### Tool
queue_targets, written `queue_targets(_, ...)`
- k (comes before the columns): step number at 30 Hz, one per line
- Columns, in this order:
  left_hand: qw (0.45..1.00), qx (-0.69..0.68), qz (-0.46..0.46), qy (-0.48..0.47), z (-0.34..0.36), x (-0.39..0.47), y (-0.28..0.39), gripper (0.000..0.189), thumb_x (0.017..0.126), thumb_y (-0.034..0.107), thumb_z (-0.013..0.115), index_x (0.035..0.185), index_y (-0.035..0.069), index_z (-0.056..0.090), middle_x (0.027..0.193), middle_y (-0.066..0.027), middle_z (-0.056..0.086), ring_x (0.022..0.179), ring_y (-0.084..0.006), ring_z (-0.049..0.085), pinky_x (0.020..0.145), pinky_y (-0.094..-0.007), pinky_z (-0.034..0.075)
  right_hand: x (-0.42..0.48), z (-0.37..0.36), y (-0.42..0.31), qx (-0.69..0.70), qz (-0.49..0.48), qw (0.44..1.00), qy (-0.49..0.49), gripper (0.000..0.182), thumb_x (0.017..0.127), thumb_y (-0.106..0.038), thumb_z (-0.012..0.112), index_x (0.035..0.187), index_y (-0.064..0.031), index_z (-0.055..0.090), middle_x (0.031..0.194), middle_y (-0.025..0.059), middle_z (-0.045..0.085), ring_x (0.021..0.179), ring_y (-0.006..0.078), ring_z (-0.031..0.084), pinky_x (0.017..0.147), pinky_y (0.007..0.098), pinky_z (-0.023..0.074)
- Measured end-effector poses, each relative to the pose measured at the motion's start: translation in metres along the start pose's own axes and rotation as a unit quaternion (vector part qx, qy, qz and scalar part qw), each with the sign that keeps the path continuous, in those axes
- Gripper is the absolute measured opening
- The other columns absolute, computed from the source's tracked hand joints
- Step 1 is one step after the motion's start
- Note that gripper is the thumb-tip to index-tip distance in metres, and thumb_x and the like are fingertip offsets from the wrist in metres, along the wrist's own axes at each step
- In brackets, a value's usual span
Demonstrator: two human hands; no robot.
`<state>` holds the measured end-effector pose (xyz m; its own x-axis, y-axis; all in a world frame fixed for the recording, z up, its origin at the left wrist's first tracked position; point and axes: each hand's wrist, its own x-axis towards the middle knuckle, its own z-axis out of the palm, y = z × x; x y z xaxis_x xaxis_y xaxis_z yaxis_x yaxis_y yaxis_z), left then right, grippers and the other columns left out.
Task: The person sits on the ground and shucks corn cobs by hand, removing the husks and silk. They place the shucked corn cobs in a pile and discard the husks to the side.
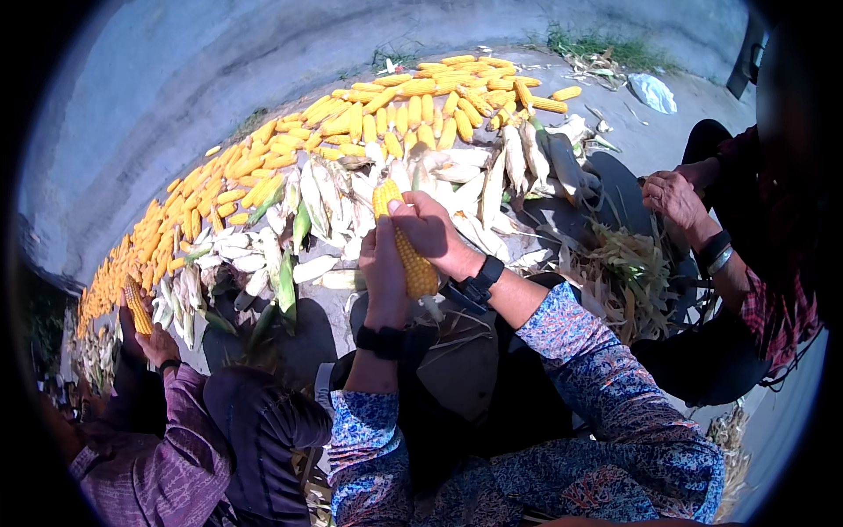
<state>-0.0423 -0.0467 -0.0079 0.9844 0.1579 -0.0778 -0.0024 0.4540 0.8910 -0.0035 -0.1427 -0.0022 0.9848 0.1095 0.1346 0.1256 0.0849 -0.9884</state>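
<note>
A husked ear of yellow corn (pixel 413 262) is held between both of my hands, tilted, its upper end farther from me. My left hand (pixel 383 270) wraps its left side, while my right hand (pixel 431 227) grips it from the right with the thumb on the kernels. Dark bands circle both wrists. Just beyond my hands lie ears in pale, dry husks (pixel 316 197), a few with green leaves. Behind these spreads a long pile of husked yellow ears (pixel 415 112), curving down to the left.
At the left, a person in a purple sleeve holds a husked corn ear (pixel 137 306). Another person's hands (pixel 672 194) are at the right, near a heap of stripped husks (pixel 632 270). A concrete wall (pixel 197 59) stands behind the pile. A white plastic bag (pixel 652 92) lies at the upper right.
</note>
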Motion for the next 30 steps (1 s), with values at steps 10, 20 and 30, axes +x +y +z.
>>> queue_targets(10, 0.994, -0.008, -0.104, -0.033, 0.01, -0.014, 0.021, 0.05, 0.097, 0.049, 0.042, 0.106, 0.002, 0.056, 0.08, -0.0078, 0.062, 0.059, -0.0169, 0.063, 0.052, -0.0274, 0.053, 0.001, -0.011, 0.003, -0.047, -0.054, 0.997, 0.038, 0.024, 0.097, -0.025, 0.05, 0.097, -0.001, 0.056, 0.081, 0.0035, 0.055, 0.077, 0.0107, 0.05, 0.069, 0.0263, 0.0433)
queue_targets(20, 0.977, -0.163, -0.113, -0.082, 0.0, -0.014, 0.031, 0.048, 0.097, 0.048, 0.044, 0.105, 0.002, 0.055, 0.086, -0.0085, 0.063, 0.072, -0.0173, 0.065, 0.063, -0.0292, 0.055, -0.005, -0.004, -0.025, 0.066, 0.126, 0.989, -0.041, 0.018, 0.095, -0.018, 0.052, 0.096, -0.001, 0.057, 0.08, -0.0002, 0.055, 0.073, 0.005, 0.05, 0.064, 0.0199, 0.0423)
queue_targets(30, 0.97, -0.204, -0.063, -0.117, -0.019, 0.007, 0.011, 0.058, 0.098, 0.054, 0.037, 0.117, 0.001, 0.051, 0.103, -0.0111, 0.061, 0.093, -0.0224, 0.063, 0.081, -0.0351, 0.054, -0.004, 0.003, -0.001, 0.08, 0.028, 0.99, -0.111, 0.027, 0.094, -0.022, 0.06, 0.106, 0.0013, 0.059, 0.092, 0.0042, 0.063, 0.082, 0.0074, 0.058, 0.072, 0.0212, 0.0479)
